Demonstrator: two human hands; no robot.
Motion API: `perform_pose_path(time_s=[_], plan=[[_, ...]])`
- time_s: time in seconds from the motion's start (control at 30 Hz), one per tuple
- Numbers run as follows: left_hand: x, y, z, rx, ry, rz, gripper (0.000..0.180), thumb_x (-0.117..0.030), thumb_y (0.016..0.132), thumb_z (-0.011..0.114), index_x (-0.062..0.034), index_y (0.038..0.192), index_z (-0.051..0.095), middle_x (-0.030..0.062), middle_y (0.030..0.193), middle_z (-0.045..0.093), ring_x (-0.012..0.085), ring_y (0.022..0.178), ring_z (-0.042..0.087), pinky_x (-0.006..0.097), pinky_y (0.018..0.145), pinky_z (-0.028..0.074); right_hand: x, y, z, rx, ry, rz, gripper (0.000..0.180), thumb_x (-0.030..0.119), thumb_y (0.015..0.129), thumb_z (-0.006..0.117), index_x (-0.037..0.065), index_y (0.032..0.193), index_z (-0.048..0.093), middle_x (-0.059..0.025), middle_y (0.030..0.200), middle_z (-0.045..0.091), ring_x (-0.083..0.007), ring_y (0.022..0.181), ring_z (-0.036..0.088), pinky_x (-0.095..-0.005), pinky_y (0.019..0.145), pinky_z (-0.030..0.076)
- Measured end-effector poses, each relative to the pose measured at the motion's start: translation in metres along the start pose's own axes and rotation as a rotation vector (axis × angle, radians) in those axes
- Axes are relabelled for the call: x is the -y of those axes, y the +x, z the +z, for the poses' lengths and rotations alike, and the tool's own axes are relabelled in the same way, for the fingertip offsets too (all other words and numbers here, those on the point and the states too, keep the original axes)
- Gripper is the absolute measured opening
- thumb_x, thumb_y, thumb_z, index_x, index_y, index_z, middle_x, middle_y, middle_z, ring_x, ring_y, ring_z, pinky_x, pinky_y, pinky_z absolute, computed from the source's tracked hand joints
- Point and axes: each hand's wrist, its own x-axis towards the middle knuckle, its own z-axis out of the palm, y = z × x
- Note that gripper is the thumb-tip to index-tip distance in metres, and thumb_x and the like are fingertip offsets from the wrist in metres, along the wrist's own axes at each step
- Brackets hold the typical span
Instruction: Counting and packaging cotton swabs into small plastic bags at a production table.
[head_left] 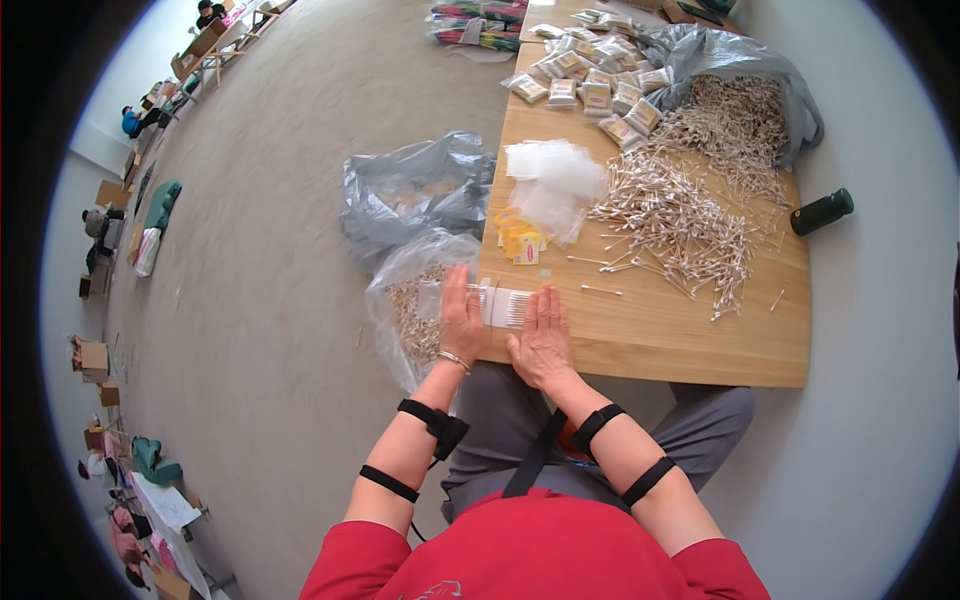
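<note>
At the near left corner of the table, a row of cotton swabs (515, 309) lies side by side with a white piece (489, 305), between my two hands. My left hand (461, 322) is open, fingers straight and close together, at the table's left edge by the swabs. My right hand (543, 338) is open too, its fingers stretched out along the right end of the row. Just beyond are yellow printed cards (525, 248) and a stack of clear plastic sleeves (552, 180). A big heap of loose cotton swabs (675, 215) spreads to the right.
A grey bag (800, 95) spills more swabs on the far right. Several filled packets (597, 97) are piled at the back. A dark green bottle (822, 212) is by the wall. Below the table's left edge sit a clear bag of swabs (408, 320) and a grey plastic bag (420, 185).
</note>
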Motion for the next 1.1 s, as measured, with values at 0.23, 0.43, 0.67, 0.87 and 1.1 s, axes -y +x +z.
perform_pose_path(time_s=[0.23, 0.43, 0.67, 0.87, 1.1], plan=[[0.058, 0.001, -0.005, 0.095, 0.533, -0.27, 0.047, -0.027, 0.096, 0.041, -0.0016, 0.135, 0.039, 0.0215, 0.14, 0.038, 0.0368, 0.132, 0.032, 0.04, 0.108, 0.028, 0.011, 0.004, 0.002, -0.017, -0.027, -0.028, 0.089, 0.04, 0.083, 0.053, -0.01, 0.141, 0.009, -0.0265, 0.15, 0.006, -0.0377, 0.141, 0.002, -0.0454, 0.115, 0.003], [0.095, 0.001, 0.0, 0.239, -0.353, -0.468, 0.045, -0.038, 0.098, 0.04, 0.001, 0.116, 0.055, 0.0119, 0.106, 0.062, 0.0175, 0.096, 0.057, 0.028, 0.085, 0.045, 0.026, 0.01, 0.006, -0.004, -0.034, -0.038, 0.088, 0.04, 0.083, 0.053, -0.011, 0.141, 0.01, -0.0274, 0.149, 0.006, -0.0387, 0.141, 0.003, -0.0457, 0.115, 0.003], [0.077, 0.004, 0.0, 0.17, -0.427, -0.465, 0.039, -0.036, 0.099, 0.041, -0.0025, 0.084, 0.054, -0.0022, 0.07, 0.051, 0.0079, 0.067, 0.045, 0.026, 0.061, 0.041, 0.031, 0.013, 0.01, -0.012, -0.054, -0.023, 0.088, 0.041, 0.083, 0.054, -0.01, 0.141, 0.011, -0.0273, 0.149, 0.007, -0.0389, 0.141, 0.003, -0.0451, 0.114, 0.004], [0.073, 0.007, -0.007, 0.181, -0.485, -0.441, 0.039, -0.036, 0.099, 0.04, -0.0028, 0.082, 0.052, -0.0022, 0.069, 0.049, 0.0069, 0.065, 0.043, 0.025, 0.058, 0.039, 0.042, 0.02, 0.014, -0.016, -0.017, -0.031, 0.087, 0.039, 0.083, 0.053, -0.012, 0.14, 0.011, -0.0288, 0.149, 0.008, -0.0403, 0.14, 0.003, -0.0466, 0.114, 0.004], [0.069, 0.011, -0.009, 0.165, -0.382, -0.357, 0.04, -0.035, 0.099, 0.038, -0.0021, 0.08, 0.05, 0.004, 0.065, 0.049, 0.0119, 0.061, 0.045, 0.03, 0.057, 0.039, 0.054, 0.025, 0.021, -0.042, 0.026, -0.036, 0.088, 0.037, 0.082, 0.055, -0.012, 0.14, 0.01, -0.0291, 0.148, 0.007, -0.0407, 0.14, 0.002, -0.0465, 0.114, 0.003]])
